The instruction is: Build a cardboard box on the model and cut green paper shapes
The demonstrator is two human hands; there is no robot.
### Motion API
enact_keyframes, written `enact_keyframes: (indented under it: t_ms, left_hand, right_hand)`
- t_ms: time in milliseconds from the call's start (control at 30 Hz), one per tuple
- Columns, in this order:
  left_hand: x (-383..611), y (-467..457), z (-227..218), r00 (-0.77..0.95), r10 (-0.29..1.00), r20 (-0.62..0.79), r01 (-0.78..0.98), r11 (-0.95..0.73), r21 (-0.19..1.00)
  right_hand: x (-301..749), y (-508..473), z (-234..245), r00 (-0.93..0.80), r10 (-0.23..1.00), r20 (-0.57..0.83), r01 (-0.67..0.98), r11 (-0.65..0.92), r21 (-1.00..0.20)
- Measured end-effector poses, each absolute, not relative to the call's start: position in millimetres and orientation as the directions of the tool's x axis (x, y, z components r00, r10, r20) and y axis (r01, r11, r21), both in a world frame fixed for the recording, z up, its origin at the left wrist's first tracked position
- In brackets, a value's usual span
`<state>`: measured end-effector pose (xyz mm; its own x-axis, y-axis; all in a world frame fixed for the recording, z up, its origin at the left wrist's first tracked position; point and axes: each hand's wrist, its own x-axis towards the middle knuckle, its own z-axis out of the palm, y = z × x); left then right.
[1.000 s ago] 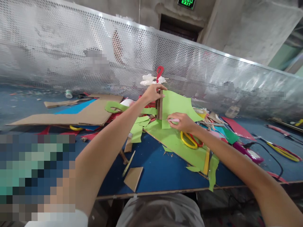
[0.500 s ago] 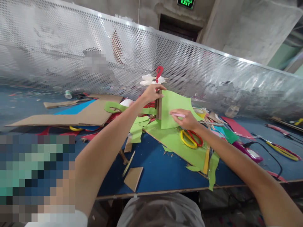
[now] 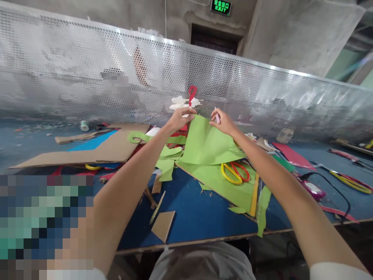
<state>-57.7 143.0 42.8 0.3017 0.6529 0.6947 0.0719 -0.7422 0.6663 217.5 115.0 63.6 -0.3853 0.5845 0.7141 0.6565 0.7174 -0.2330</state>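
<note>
**A:** Where is the light green paper sheet (image 3: 208, 146) right now?

**B:** It is lifted off the blue-topped work table (image 3: 192, 210) and tilted back toward the perforated metal screen (image 3: 87, 77), with its lower edge down among the scraps. The left hand (image 3: 179, 118) is pinched closed on the upper left corner. The right hand (image 3: 223, 122) is curled around a small pink stick-shaped tool (image 3: 217, 116), with its fingertips at the upper right edge. I cannot tell whether they also nip the paper

**A:** How would you handle it well?

**B:** I'd keep both top corners level and only lightly taut, since thin paper probably creases or tears if one side is pulled harder. I'd also keep the tool's tip off the paper's face

**A:** And the counts?

**B:** There is one lifted sheet, and one larger flat green sheet (image 3: 221, 182) under it. I can be sure of two pairs of scissors. The yellow-and-red-handled scissors (image 3: 234, 173) are just beside the sheet's lower edge, and the yellow-handled scissors (image 3: 351, 182) are well apart on the right. A yellow loop (image 3: 93, 167) under the large brown cardboard sheet (image 3: 96, 149) may be a third pair, but it is too hidden to say. There is also one small brown cardboard square (image 3: 163, 225) near the front edge
</note>
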Motion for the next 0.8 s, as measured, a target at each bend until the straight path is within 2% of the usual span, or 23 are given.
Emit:
enact_keyframes:
  t_ms: [100, 200, 367, 467, 633, 800]
  left_hand:
    - [-59.4, 147.5, 37.6, 0.269, 0.699, 0.663, 0.029, -0.694, 0.72]
    - [-62.5, 151.7, 33.0, 0.227, 0.706, 0.671, 0.042, -0.695, 0.718]
    - [-67.8, 160.9, 26.7, 0.143, 0.729, 0.669, 0.079, -0.682, 0.727]
    - [-70.3, 166.7, 22.8, 0.11, 0.77, 0.629, 0.102, -0.638, 0.763]
    - [-70.5, 169.2, 17.7, 0.098, 0.784, 0.614, 0.174, -0.621, 0.765]
    - [-73.1, 171.0, 16.7, 0.124, 0.77, 0.626, 0.257, -0.635, 0.729]
  right_hand:
    - [216.8, 116.1, 64.5, -0.406, 0.58, 0.706, 0.619, 0.743, -0.255]
    - [218.1, 116.6, 62.8, -0.465, 0.585, 0.664, 0.565, 0.774, -0.287]
    - [216.7, 126.2, 46.1, -0.502, 0.704, 0.502, 0.693, 0.675, -0.252]
    - [213.6, 131.7, 30.1, -0.532, 0.735, 0.422, 0.697, 0.662, -0.275]
    - [208.8, 129.1, 14.0, -0.559, 0.707, 0.434, 0.626, 0.702, -0.338]
    - [224.2, 111.7, 33.3, -0.665, 0.643, 0.38, 0.502, 0.761, -0.411]
